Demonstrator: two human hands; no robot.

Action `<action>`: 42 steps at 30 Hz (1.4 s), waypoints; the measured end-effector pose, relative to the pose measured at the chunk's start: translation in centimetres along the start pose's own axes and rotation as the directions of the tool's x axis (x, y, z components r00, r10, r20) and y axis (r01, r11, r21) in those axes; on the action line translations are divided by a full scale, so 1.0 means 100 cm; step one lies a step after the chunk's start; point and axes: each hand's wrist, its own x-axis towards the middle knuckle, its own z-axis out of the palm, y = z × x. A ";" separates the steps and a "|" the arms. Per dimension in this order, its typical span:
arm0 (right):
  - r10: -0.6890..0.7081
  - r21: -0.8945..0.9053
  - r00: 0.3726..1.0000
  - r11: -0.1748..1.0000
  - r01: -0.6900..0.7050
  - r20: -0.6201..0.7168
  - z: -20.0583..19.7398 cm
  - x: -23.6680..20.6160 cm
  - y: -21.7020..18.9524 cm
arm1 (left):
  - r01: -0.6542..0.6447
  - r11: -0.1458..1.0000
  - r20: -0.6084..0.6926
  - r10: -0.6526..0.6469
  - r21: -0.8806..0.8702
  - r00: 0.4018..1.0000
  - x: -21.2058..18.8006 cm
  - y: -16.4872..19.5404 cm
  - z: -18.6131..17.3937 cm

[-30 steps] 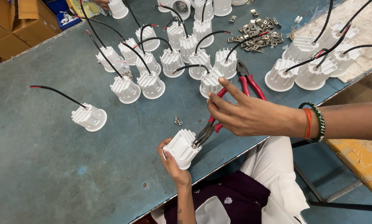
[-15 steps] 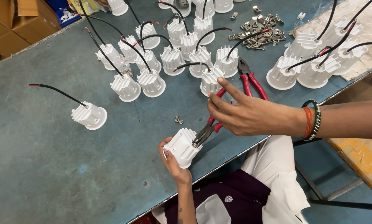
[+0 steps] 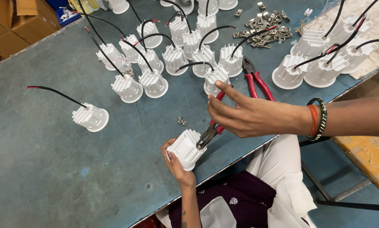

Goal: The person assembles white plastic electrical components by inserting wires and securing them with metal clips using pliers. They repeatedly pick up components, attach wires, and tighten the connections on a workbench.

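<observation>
Blue-grey bench filling most of frame. Cluster of white finned lamp housings with black leads at top centre, three more housings upper right on a pale cloth. Single housing with red-tipped lead alone at left centre. Pile of small metal clips at top right of centre; one loose clip just above the held part. Second pair of red-handled pliers lying on bench behind the right hand. Cardboard boxes in upper left corner.

Left hand at lower centre, grip clenched around white housing, held just over the bench edge. Right hand at centre right, grip grasping red-handled pliers, index finger extended, bangles at wrist. Pliers' tip touching upper right rim of the held housing, lower left of the right grip.
</observation>
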 end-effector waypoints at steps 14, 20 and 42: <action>0.011 0.072 0.999 0.997 -0.013 0.032 -0.002 0.004 0.007 | 0.001 1.000 -0.004 -0.001 0.002 1.000 0.001 -0.001 0.000; 0.030 0.081 0.998 0.996 -0.025 -0.062 -0.003 0.000 0.009 | 0.011 1.000 -0.002 -0.011 -0.024 1.000 0.000 -0.001 -0.001; -0.056 -0.002 0.996 0.998 0.056 -0.073 -0.019 0.006 0.014 | 0.002 1.000 0.007 -0.001 -0.018 1.000 0.002 -0.002 -0.002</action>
